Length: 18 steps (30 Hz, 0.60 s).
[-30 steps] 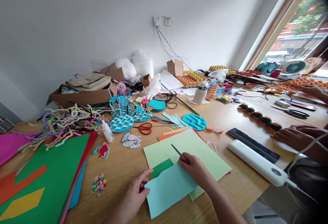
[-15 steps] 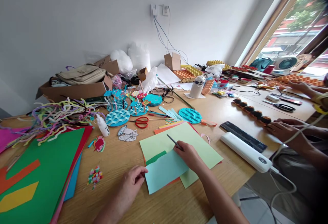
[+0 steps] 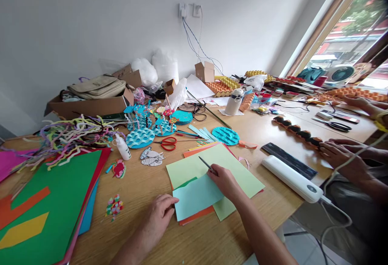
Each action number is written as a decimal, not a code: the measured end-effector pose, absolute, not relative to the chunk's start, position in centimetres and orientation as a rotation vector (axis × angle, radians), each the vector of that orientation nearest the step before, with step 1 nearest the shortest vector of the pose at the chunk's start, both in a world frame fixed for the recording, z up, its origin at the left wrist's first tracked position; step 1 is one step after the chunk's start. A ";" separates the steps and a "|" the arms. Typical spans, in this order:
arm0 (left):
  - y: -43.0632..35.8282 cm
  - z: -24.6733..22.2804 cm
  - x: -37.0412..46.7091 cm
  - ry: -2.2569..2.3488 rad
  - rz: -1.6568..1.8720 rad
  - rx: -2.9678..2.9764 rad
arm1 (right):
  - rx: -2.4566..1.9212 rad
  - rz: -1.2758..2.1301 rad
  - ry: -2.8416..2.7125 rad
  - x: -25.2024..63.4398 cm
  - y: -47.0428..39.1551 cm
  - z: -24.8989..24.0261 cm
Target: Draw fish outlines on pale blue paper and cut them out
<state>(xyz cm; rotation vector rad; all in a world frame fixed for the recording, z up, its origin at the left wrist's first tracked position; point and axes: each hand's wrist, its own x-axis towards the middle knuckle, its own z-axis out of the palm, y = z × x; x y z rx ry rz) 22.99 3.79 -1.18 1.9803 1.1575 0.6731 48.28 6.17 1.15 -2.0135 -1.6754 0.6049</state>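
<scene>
A light blue sheet of paper [image 3: 197, 198] lies between my hands, over a pale green sheet [image 3: 239, 176] and some orange paper [image 3: 198, 215]. At its left edge my left hand [image 3: 159, 214] is closed, thumb and fingers pinching the sheet's side. My right hand [image 3: 223, 181] grips a dark pen [image 3: 205, 162] and rests on the blue sheet's upper right part. The pen points up and left, away from the blue sheet. A piece of dark green paper [image 3: 188, 183] peeks out above the blue one.
Red scissors [image 3: 168, 143], a glue bottle [image 3: 123, 147] and fish cutouts [image 3: 151, 157] lie beyond the papers. Coloured sheets [image 3: 60, 204] and pipe cleaners [image 3: 69, 135] are on the left. At right are a white corded device [image 3: 292, 179] and another person's hands [image 3: 342, 157] at a painted egg-carton strip [image 3: 297, 131].
The blue sheet's lower left corner has moved up a little, showing more orange paper beneath. My left hand stays at its edge. The view has shifted slightly.
</scene>
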 end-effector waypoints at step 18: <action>18.3 1.7 17.9 1.770 0.307 2.246 | -1.961 0.621 -1.656 50.3 6.1 0.1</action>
